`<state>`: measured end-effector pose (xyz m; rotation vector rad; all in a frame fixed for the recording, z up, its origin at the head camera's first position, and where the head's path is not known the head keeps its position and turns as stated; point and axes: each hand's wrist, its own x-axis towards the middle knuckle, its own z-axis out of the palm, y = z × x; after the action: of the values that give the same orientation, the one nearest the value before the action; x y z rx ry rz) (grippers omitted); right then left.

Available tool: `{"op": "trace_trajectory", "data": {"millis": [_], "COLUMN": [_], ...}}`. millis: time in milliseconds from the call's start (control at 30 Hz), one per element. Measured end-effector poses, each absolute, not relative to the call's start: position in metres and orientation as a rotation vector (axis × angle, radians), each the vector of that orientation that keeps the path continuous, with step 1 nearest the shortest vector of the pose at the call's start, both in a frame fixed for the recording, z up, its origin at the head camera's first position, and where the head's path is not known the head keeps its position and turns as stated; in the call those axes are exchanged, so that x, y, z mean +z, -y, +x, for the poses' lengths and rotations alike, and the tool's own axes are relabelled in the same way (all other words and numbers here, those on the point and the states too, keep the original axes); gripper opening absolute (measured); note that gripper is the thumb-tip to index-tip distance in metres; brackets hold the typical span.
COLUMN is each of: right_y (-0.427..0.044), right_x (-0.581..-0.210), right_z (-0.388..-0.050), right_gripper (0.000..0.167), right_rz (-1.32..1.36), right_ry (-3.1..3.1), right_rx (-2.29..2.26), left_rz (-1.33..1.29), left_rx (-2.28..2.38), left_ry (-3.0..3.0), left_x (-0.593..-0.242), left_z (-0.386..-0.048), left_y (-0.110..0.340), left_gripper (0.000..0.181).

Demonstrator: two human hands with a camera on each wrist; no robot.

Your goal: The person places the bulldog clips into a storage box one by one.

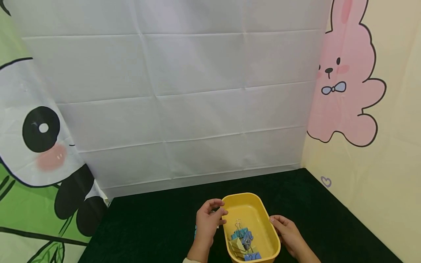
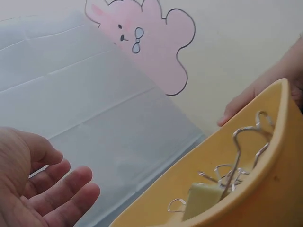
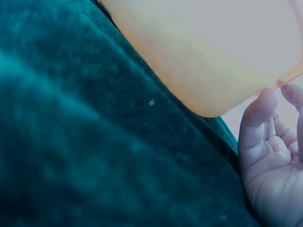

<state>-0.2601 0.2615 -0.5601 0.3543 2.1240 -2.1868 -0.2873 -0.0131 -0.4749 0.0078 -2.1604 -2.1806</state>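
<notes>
A yellow plastic bin (image 1: 261, 212) stands on the dark green cloth. Several binder clips (image 1: 247, 235), in teal, blue and pale yellow, lie heaped toward its near end. In the left wrist view, a pale yellow binder clip (image 2: 201, 201) and several wire handles show over the rim. My left hand (image 1: 208, 223) is beside the bin's left rim, fingers loosely bent; the left wrist view shows nothing in its grasp. On the opposite side my right hand (image 1: 287, 232) pinches the rim between thumb and finger, which the right wrist view shows at the bin's edge.
Dark green cloth (image 1: 158, 226) covers the table around the bin. A white creased sheet (image 1: 197, 109) hangs behind it. Printed cloths stand at both sides, with a panda (image 1: 36, 160) on the left and a pink rabbit (image 1: 348, 109) on the right.
</notes>
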Motion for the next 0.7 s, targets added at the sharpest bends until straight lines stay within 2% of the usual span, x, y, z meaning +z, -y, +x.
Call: {"op": "trace_trajectory", "data": {"millis": [700], "right_y": [-0.264], "right_x": [-0.562], "right_z": [-0.260], "right_gripper": [0.043], "right_rz": [0.315], "right_ry": [-2.115], "right_rx": [-2.184], "left_rz": [0.128], "left_rx": [-2.073], "left_ry": [2.208], "left_x": [-0.507], "left_z": [-0.315], "left_y": [0.065], "left_gripper": [0.030]}}
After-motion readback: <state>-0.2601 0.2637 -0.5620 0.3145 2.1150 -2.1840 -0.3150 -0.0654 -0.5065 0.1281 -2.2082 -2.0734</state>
